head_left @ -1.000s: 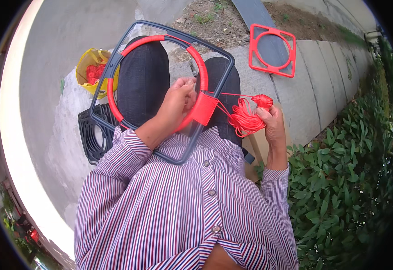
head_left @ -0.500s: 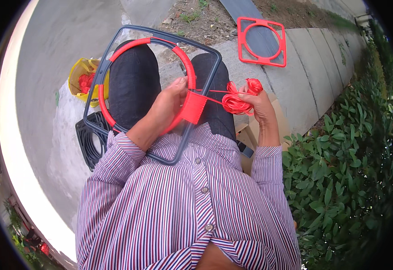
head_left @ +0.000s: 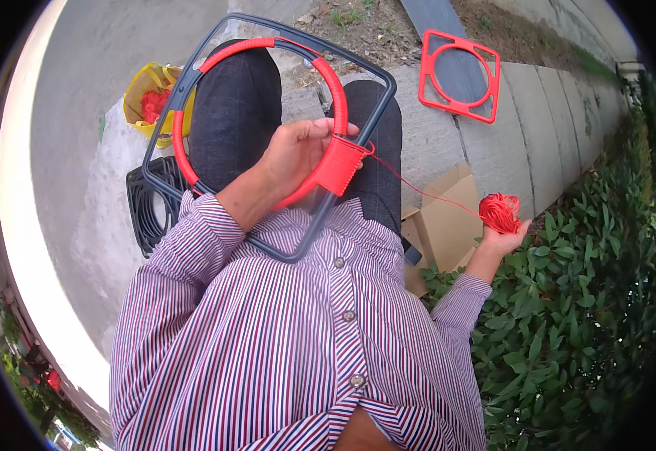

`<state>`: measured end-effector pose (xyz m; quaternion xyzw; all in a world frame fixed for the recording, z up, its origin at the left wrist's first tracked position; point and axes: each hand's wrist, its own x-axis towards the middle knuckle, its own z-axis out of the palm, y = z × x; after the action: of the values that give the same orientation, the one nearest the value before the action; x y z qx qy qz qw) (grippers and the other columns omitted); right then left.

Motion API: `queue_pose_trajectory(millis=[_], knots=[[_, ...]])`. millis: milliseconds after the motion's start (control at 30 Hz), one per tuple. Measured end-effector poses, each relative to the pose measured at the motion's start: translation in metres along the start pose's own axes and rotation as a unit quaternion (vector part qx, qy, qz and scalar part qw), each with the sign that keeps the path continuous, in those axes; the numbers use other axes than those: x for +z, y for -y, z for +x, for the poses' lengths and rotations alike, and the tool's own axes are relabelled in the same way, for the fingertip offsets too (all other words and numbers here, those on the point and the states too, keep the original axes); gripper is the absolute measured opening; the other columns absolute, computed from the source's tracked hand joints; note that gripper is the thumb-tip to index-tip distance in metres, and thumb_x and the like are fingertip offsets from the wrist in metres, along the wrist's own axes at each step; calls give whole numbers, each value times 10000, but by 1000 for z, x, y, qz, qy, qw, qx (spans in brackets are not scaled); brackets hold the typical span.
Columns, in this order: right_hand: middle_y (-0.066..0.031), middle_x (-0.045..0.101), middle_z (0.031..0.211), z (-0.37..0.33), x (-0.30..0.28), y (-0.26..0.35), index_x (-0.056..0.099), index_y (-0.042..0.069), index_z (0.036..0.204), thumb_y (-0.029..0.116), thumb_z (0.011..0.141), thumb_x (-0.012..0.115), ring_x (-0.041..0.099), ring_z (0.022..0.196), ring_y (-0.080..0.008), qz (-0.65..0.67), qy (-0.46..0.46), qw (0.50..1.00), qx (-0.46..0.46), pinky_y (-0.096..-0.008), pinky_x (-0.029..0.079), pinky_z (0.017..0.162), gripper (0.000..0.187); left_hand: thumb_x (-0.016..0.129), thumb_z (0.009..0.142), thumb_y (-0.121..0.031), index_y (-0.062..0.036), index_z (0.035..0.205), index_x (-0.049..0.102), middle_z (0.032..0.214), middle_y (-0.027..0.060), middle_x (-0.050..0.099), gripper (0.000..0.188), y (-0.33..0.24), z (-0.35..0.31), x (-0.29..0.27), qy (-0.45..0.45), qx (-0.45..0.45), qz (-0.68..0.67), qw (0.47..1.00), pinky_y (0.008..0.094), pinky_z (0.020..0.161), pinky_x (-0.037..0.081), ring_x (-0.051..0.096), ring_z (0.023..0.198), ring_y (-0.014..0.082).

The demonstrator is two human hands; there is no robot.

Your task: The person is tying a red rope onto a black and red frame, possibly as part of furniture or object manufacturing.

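Observation:
A dark grey square frame with a round inner ring rests over my lap, tilted. Red cord is wrapped around much of the ring, and a flat red woven band joins the ring to the frame's right side. My left hand reaches through the opening and grips the ring just above that band. Out to the right, my right hand holds a bundle of red cord. A single red strand runs from the bundle to a small loop at the band's edge.
A red square frame lies on a grey board at the upper right. Left of my knees are a yellow bag with red cord inside and stacked dark frames. A cardboard box stands right of my thigh, beside leafy bushes.
My right hand has moved outward to the right with the cord bundle, drawing out the strand. The left hand keeps its grip; the frame sits slightly higher and further right in view.

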<state>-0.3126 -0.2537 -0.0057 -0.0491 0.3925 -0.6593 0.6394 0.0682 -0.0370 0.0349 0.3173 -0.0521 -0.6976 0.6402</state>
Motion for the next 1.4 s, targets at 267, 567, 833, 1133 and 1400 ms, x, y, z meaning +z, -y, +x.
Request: queue_pose_trajectory(millis=[267, 567, 833, 1133, 1400], knots=[[-40, 585, 655, -137, 79, -120, 604, -9, 951, 113, 839, 676, 560, 566, -105, -461, 434, 742, 221, -233, 459, 560, 181, 423, 785, -184, 66, 1224, 501, 1128, 255, 604, 512, 4, -1, 7, 0, -3, 25, 1000, 443, 933, 494, 629, 1012, 373], [-54, 608, 640, -123, 53, -123, 598, 44, 741, 148, 836, 699, 560, 525, -109, -436, 312, 832, 140, -240, 459, 522, 173, 449, 852, -124, 62, 1167, 524, 1099, 223, 615, 373, -2, -2, 11, -44, -25, 38, 998, 444, 901, 529, 640, 1003, 344], [-42, 587, 581, -130, 35, -119, 599, 29, 706, 93, 812, 683, 540, 527, -102, -498, 310, 797, 140, -256, 442, 523, 150, 498, 852, -90, 33, 1090, 550, 987, 144, 626, 273, 5, 1, 0, 6, -22, -21, 1000, 461, 892, 542, 664, 906, 284], [-102, 648, 830, -102, 122, -120, 490, 16, 1025, 130, 758, 651, 634, 716, -224, -612, 392, 676, -122, -351, 496, 662, 332, 481, 896, -260, 1, 1149, 542, 1139, 135, 591, 368, 8, 6, -6, -106, 12, 69, 992, 382, 934, 477, 578, 1053, 229], [-70, 633, 1048, -160, 161, -173, 577, 89, 1070, 148, 652, 778, 629, 880, -255, -532, 605, 357, -472, -373, 501, 792, 468, 500, 812, -51, 3, 1288, 453, 1205, 106, 521, 482, 18, 5, 12, -118, 368, 258, 885, 312, 912, 434, 538, 1005, 173]])
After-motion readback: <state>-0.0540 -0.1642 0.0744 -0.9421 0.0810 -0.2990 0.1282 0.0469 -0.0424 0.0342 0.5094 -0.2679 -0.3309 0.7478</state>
